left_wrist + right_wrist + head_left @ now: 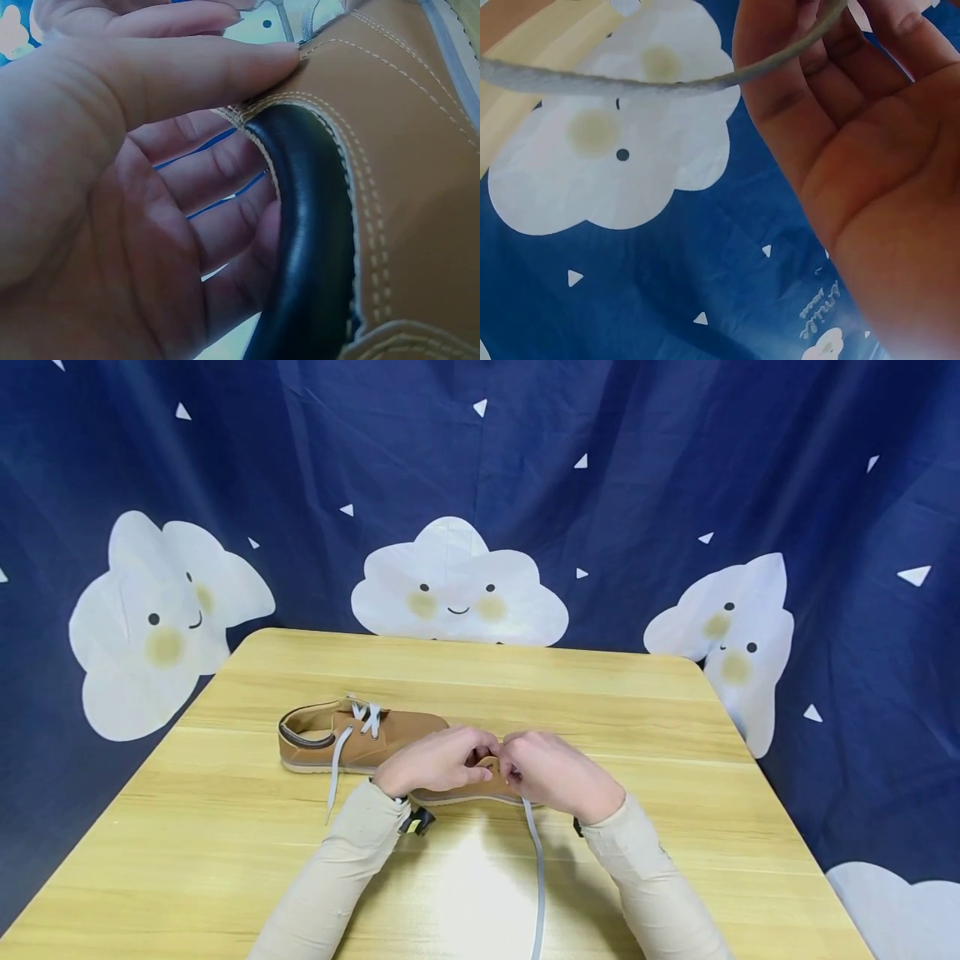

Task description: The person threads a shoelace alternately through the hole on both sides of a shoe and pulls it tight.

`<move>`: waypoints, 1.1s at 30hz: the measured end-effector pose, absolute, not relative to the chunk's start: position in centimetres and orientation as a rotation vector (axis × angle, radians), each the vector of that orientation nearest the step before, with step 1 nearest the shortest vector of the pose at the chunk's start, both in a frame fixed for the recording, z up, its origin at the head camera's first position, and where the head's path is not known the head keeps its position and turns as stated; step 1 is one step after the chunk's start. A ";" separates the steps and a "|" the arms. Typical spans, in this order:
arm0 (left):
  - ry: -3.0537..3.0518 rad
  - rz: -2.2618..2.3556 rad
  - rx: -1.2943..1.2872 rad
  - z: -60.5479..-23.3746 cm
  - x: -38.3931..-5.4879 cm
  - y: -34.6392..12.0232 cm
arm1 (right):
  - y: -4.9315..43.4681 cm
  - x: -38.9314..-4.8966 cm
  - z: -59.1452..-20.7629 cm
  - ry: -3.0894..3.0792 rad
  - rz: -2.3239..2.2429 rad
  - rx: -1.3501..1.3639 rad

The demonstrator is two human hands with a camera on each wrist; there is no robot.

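Observation:
A tan shoe (450, 795) lies on the table, partly covered by both hands. My left hand (438, 762) grips it at the opening. In the left wrist view the thumb (217, 75) presses on the stitched upper (405, 172), while other fingers reach behind the dark padded collar (307, 217). Just to the right, my right hand (562, 774) is bent over the lacing area and pinches a grey shoelace (667, 88); its fingertips are partly cut off in the right wrist view. The loose lace (538, 868) trails down toward the near table edge.
Behind and to the left stands a second tan shoe (405, 729), with lace through its eyelets and one end (335, 772) hanging down its side. Both rest on a wooden table (675, 860). A dark blue curtain (637, 427) with clouds hangs around the table.

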State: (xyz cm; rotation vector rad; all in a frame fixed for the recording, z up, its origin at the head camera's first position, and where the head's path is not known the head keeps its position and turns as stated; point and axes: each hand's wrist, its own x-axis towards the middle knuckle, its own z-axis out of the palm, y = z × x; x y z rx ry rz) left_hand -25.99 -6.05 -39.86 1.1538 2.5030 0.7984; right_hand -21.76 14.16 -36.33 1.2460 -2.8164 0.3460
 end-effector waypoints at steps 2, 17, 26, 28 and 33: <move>2.499 0.802 1.149 -39.8 -26.0 -6.0 | 14.2 -21.8 -36.2 -2.826 0.364 1.230; 2.499 0.791 1.116 -39.7 -25.9 -6.1 | 14.6 -21.6 -35.7 -2.816 0.382 1.138; 2.478 0.816 1.129 -39.9 -26.0 -6.1 | 14.4 -21.6 -36.0 -2.772 0.369 1.155; 2.474 0.823 1.138 -39.9 -26.0 -6.1 | 14.3 -21.6 -36.0 -2.764 0.364 1.156; 2.466 0.832 1.155 -40.0 -26.1 -6.1 | 14.1 -21.5 -36.2 -2.773 0.338 1.169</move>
